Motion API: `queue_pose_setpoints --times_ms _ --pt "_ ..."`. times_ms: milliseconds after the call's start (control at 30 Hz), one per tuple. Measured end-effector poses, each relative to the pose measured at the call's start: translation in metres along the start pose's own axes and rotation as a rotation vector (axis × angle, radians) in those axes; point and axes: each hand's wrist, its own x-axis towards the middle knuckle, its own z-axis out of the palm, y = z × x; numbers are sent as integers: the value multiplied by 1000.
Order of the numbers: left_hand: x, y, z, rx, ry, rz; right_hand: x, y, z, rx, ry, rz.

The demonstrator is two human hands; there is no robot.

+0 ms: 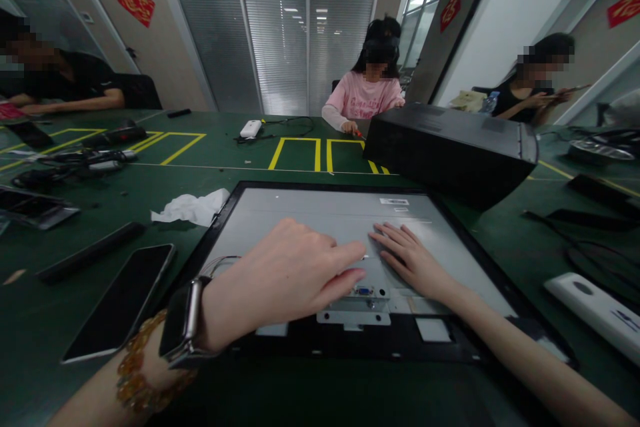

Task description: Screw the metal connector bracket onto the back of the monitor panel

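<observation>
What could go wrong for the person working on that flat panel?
Near the left hand, the watch sits close to some thin wires and might snag them. The right hand lies flat on the panel; pressing hard could perhaps strain it. The phone lies close beside the panel, so a shift might knock it.

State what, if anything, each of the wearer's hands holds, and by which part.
The right hand rests, fingers spread, on the display panel, holding nothing. Whether the left hand pinches anything cannot be told.
</observation>
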Motion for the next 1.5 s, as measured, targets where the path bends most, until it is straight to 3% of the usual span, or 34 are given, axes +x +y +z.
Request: queue_pose_setpoints --times_ms 267,767,1033,1500 --pt "-3 3 -6 -27 0 -20 0 0 1 5 -9 7" --pt "0 -3 2 9 12 -43 1 -1 1 -8 -8 5" --pt "-2 2 -5 -74 5 -14 0 -2 -1 -1 -3 5" --pt "2 -2 7 6 60 -6 0 2 2 -1 -10 9"
